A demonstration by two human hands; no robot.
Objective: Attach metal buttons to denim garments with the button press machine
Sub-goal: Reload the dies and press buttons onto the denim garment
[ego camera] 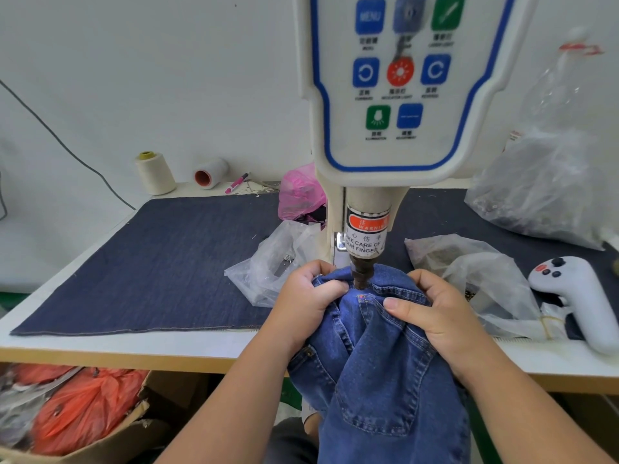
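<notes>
My left hand (310,293) is curled tight, bunching the jeans (378,363) just left of the press head (363,274). My right hand (432,309) grips them on the other side, thumb flat on the denim. The press tip touches the waistband between my hands. Behind: two thread spools (155,172), one white controller (582,296).

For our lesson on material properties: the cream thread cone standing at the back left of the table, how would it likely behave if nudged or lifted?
The cream thread cone stands upright on its wider end, so a light nudge would probably slide it rather than tip it. Knocked over, its tapered shape would likely make it roll in a curve, unlike the spool lying beside it. Its wound thread surface should give a decent grip.
</notes>
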